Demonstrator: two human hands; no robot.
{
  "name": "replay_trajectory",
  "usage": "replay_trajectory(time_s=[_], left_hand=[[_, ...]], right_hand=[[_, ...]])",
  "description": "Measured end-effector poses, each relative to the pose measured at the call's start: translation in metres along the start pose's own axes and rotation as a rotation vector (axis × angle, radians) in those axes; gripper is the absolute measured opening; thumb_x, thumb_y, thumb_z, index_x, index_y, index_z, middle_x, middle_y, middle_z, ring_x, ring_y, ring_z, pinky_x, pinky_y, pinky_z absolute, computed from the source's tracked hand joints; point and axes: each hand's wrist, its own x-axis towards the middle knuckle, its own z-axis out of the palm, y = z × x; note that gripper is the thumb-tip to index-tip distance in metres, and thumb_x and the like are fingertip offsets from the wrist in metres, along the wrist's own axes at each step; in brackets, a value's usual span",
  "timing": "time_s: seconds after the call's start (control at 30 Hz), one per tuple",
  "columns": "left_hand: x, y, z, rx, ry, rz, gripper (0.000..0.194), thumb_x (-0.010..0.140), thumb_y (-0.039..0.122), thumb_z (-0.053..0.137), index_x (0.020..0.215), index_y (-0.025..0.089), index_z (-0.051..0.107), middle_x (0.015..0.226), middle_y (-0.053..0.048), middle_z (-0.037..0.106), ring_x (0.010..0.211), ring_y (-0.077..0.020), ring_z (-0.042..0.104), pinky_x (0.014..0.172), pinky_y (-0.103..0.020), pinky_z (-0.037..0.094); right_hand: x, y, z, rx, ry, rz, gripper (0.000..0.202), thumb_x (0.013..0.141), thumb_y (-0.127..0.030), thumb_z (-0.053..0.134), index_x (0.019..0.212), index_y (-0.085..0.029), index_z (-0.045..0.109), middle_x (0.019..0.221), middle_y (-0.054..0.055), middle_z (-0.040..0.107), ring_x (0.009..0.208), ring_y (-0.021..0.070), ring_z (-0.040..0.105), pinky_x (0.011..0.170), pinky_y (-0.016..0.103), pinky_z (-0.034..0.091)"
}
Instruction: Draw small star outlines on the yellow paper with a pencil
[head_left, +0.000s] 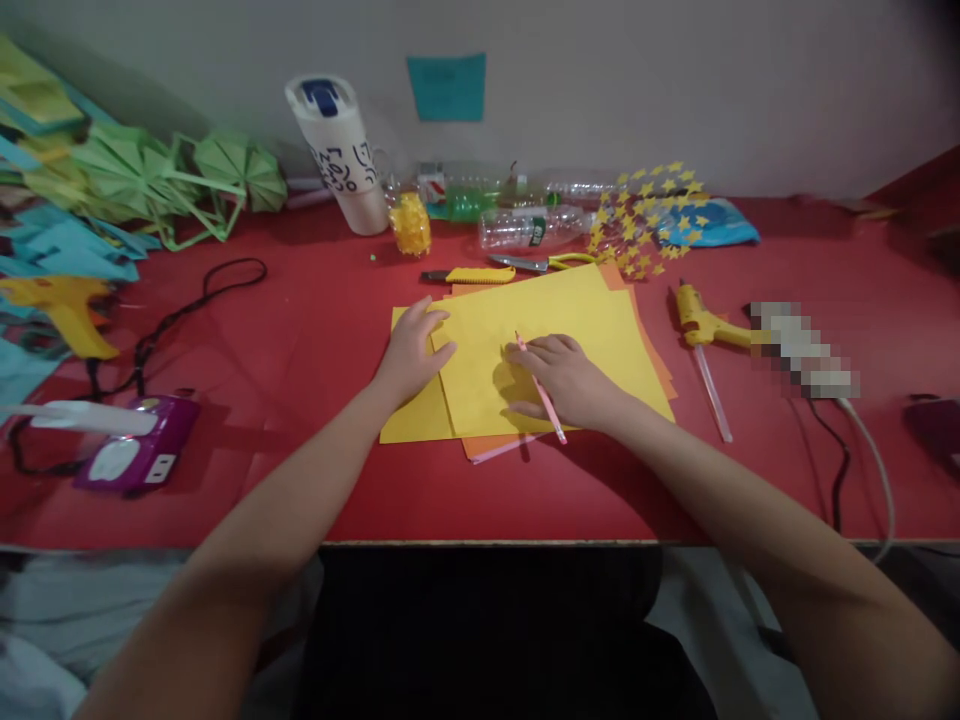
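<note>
Yellow paper sheets point(480, 370) lie overlapping on the red table, with orange sheets point(652, 345) and a pink edge showing beneath. My left hand point(414, 348) rests on the left part of the yellow paper, fingers spread, holding nothing. A pink pencil point(546, 400) is in my right hand point(566, 380), its dark tip pointing away from me and its eraser end toward me. That hand lies over the middle of the top sheet. Just beyond the paper are a yellow box cutter point(480, 275) and yellow-handled scissors point(540, 263).
Plastic bottles point(525, 228), a white tumbler point(345, 165), a jar of yellow bits point(410, 225) and yellow stars point(645, 225) line the back. A glue gun point(705, 325) and power strip point(806, 350) lie right. Leftward are another glue gun point(67, 310), a purple socket box point(142, 445) and paper crafts point(142, 170).
</note>
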Motion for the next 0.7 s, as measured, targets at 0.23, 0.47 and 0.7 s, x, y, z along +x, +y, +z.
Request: replay_trajectory(time_s=[0.23,0.47,0.7], left_hand=[[-0.001,0.012,-0.006,0.122,-0.148,-0.035,0.051,0.088,0.035,0.058,0.135,0.016,0.051,0.153,-0.016,0.039,0.142,-0.0312,0.037,0.119,-0.050,0.027],[-0.003,0.015,-0.006,0.168,-0.166,-0.026,0.052,0.090,0.040,0.056,0.134,0.014,0.052,0.148,-0.015,0.047,0.139,-0.0310,0.040,0.118,-0.050,0.028],[-0.005,0.015,-0.006,0.189,-0.178,-0.025,0.050,0.090,0.044,0.055,0.129,0.013,0.054,0.148,-0.017,0.046,0.139,-0.0324,0.039,0.118,-0.053,0.027]], right_hand=[[-0.004,0.008,0.004,0.103,0.161,-0.012,0.032,0.096,-0.044,0.049,0.103,-0.016,0.064,0.083,0.011,0.073,0.079,0.0248,0.067,0.079,0.040,0.048],[-0.009,0.014,0.010,0.001,0.016,0.094,0.060,0.089,-0.052,0.059,0.133,-0.013,0.049,0.141,0.020,0.055,0.134,0.0358,0.046,0.104,0.050,0.041],[-0.007,-0.004,0.002,-0.113,-0.043,0.190,0.056,0.091,-0.051,0.053,0.126,-0.007,0.054,0.115,0.023,0.067,0.105,0.0360,0.059,0.081,0.046,0.048]])
